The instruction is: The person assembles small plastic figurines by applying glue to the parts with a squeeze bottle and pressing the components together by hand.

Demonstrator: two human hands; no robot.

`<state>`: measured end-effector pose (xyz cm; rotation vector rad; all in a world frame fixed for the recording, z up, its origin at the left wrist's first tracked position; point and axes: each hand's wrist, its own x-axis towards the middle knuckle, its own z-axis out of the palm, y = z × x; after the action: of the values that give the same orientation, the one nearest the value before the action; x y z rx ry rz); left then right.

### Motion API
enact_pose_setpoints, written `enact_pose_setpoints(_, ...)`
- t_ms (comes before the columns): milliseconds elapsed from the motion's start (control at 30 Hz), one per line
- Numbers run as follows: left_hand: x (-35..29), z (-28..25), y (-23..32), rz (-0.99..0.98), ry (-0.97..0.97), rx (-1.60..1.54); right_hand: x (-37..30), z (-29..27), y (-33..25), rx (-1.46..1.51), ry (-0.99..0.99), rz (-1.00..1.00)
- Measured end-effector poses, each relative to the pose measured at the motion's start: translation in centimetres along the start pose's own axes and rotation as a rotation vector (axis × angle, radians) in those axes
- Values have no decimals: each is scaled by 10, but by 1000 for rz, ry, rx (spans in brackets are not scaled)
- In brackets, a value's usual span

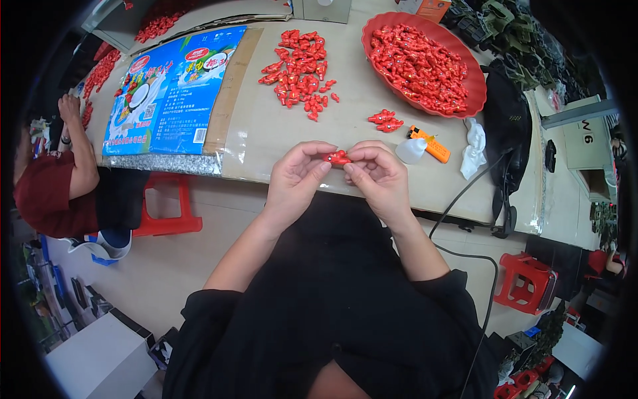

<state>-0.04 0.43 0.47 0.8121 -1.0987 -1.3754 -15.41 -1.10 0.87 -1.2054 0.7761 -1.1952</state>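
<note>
Between both hands, just over the table's near edge, is a small glossy red figurine (337,157). My left hand (297,174) pinches its left side with thumb and forefinger. Its right end sits between the thumb and fingers of my right hand (381,174), which are closed on it too. A few similar red pieces (385,121) lie just beyond my right hand. Farther off, a loose cluster of red pieces (298,73) covers the middle of the table. A scalloped red bowl (480,100) at the far right is heaped with more of them.
Right of my hands lie an orange tool (430,144), a small white cup-like object (411,151) and a crumpled white tissue (474,149). A black bag (512,133) and cable (458,193) lie at right. Blue printed cardboard (169,93) covers the left; another person (56,179) sits beyond.
</note>
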Motion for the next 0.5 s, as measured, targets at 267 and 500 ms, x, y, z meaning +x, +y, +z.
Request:
enact_pose_setpoints(267, 1, 2, 1, -38, 31, -7, 1, 2, -1, -40, 14, -8)
enact_pose_setpoints(500, 3, -1, 2, -135, 0, 28, 6, 2, -6, 1, 53, 295)
